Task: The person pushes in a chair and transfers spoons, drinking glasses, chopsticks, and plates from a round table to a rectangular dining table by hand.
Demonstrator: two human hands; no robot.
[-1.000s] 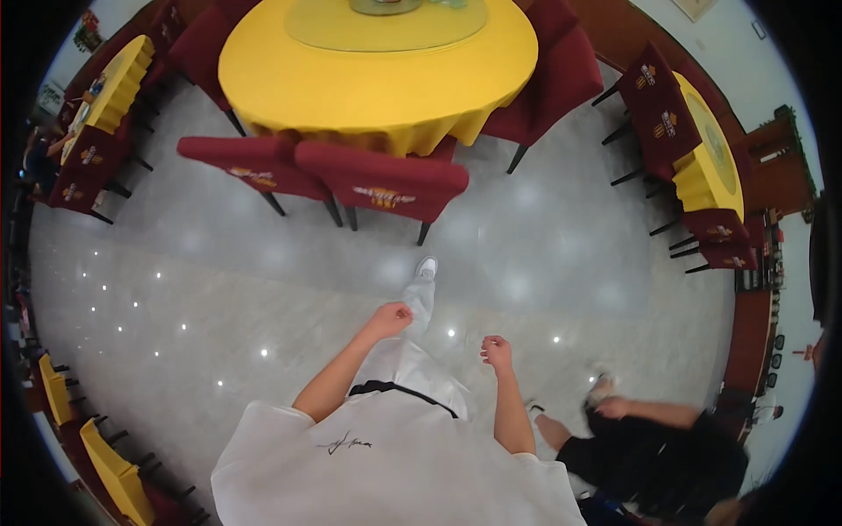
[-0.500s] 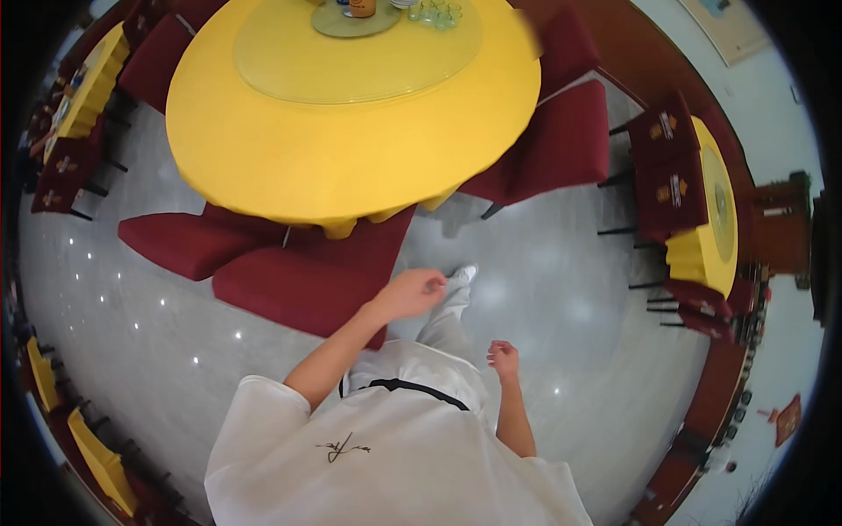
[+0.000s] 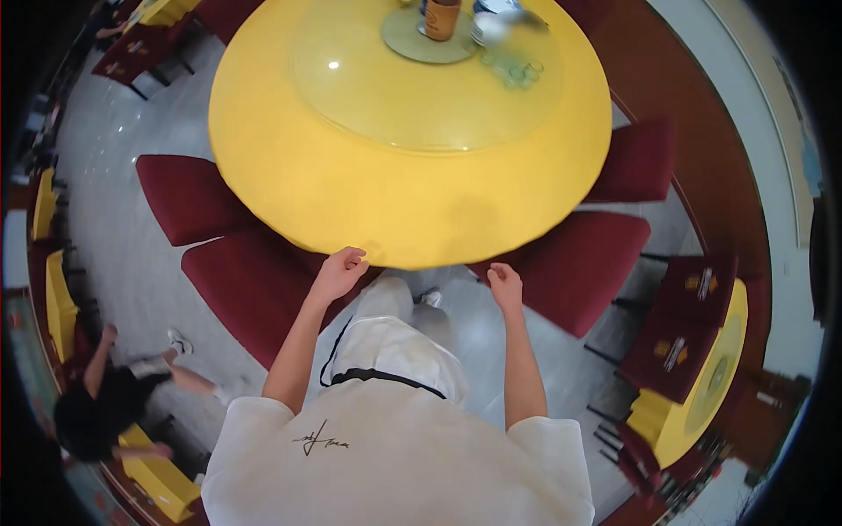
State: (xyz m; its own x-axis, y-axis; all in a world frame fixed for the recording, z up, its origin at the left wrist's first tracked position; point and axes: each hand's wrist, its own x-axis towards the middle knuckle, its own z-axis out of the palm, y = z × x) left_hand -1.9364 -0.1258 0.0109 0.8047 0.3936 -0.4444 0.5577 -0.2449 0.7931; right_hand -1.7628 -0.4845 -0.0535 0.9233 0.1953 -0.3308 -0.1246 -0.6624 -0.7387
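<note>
My left hand (image 3: 340, 273) is at the near edge of a round table with a yellow cloth (image 3: 395, 210), its fingers curled; what it holds, if anything, is hidden. My right hand (image 3: 505, 286) hangs just off the same edge, further right, fingers curled in and their inner side out of sight. On the table lies a round glass turntable (image 3: 395, 105). It bears an orange-brown container (image 3: 440, 19) on a round base, stacked white dishes (image 3: 482, 28) and several small glasses (image 3: 524, 74). A blurred patch covers part of the dishes.
Dark red chairs stand left (image 3: 254, 280) and right (image 3: 574, 272) of my legs, against the table. A person in black (image 3: 105, 408) is at the lower left. Another yellow table (image 3: 728, 351) with red chairs stands at the right, beside a wall.
I have come up to the table, which now fills more of the view. My left hand has moved left, to the table edge. The person in black, out of view half a second ago, shows at lower left.
</note>
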